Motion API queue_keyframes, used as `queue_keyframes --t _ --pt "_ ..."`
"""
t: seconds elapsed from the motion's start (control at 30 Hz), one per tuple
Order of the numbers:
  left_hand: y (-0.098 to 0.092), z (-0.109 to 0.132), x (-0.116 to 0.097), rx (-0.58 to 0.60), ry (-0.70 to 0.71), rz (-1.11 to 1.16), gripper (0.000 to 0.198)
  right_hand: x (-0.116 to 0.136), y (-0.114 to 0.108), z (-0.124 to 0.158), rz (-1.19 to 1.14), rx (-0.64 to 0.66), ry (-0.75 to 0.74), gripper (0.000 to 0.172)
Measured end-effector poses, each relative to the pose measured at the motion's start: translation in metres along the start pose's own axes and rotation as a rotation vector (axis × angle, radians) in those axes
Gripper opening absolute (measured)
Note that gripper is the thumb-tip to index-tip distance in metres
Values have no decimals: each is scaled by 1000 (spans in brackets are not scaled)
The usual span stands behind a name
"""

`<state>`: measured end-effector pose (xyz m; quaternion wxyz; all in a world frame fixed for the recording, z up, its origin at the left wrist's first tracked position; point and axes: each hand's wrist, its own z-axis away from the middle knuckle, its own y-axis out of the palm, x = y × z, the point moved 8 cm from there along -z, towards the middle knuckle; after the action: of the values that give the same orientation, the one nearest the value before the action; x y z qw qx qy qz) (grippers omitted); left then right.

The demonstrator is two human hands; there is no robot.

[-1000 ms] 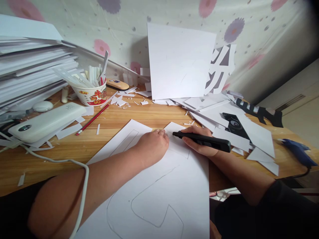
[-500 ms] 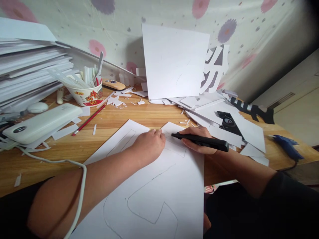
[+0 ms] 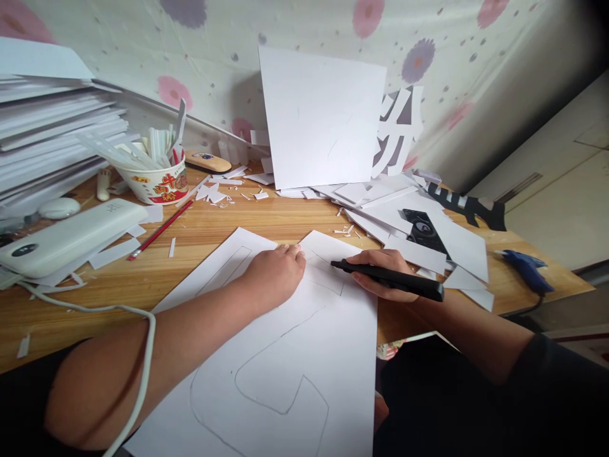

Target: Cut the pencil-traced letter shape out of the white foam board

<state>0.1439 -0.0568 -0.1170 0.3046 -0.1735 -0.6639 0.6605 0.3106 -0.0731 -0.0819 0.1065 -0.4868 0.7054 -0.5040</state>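
Note:
A white foam board (image 3: 266,355) with pencilled outlines lies on the table in front of me and reaches past the near edge. My left hand (image 3: 277,273) presses on its upper part, fingers curled and close together near a notch in the far edge. What lies under those fingers is hidden. In my right hand (image 3: 387,276) is a black utility knife (image 3: 404,281), its tip touching or just above the board, close to a pencilled line right of my left hand. A white cable (image 3: 151,343) crosses my left forearm.
Left stand a paper noodle cup (image 3: 157,184) with sticks, a power bank (image 3: 71,238), a red pencil (image 3: 162,230) and stacked white sheets (image 3: 52,136). An upright white panel (image 3: 323,120) stands behind. Right lie paper offcuts (image 3: 419,254), a black device (image 3: 423,231) and a blue glue gun (image 3: 526,270).
The knife tip has moved right and slightly toward me across the board. My left hand stays at the same spot on it. The whole view has shifted a little to the right.

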Motion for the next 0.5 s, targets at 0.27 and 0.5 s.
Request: queue_keyframes --t 0.27,0.5 --pt "-4 2 2 -28 -17 -22 49 9 -18 28 -34 -7 41 23" --pt "-1 1 5 -32 -53 21 51 15 -31 57 -4 -25 87 21"
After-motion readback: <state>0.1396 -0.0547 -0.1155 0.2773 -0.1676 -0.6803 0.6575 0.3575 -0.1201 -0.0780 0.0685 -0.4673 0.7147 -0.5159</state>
